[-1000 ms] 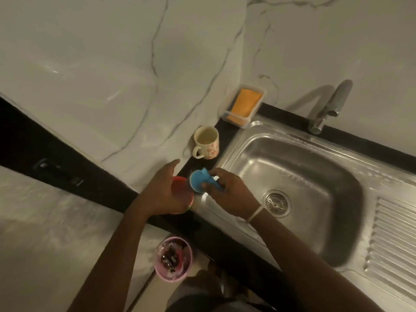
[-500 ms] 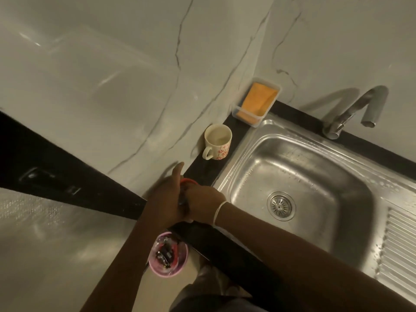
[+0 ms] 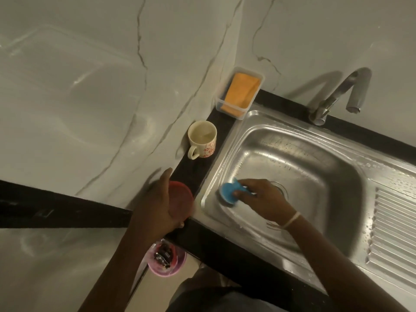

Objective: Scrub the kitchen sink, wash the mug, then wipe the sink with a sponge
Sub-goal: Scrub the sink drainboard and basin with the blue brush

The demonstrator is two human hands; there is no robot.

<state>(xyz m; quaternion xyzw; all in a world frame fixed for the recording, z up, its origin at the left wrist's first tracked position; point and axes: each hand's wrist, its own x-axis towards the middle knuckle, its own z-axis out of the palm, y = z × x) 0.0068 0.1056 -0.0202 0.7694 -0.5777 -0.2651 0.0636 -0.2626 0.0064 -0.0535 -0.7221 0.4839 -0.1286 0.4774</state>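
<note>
Right hand [image 3: 262, 200]: I am pressing round blue scrubber [image 3: 228, 192] on stainless steel sink [image 3: 292, 158] wall | left hand [image 3: 157, 206]: gripping red round container [image 3: 181, 200] at black bench [image 3: 193, 176] edge.

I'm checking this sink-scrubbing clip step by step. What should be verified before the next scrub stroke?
1. Right hand grips blue scrubber: ok.
2. Scrubber touching the sink basin's left wall: ok.
3. Left hand holds red container on the counter, outside the basin: ok.
4. Mug upright on the counter, out of the stroke: ok.
5. Soap on scrubber: cannot tell.
6. Faucet running: cannot tell.
</note>
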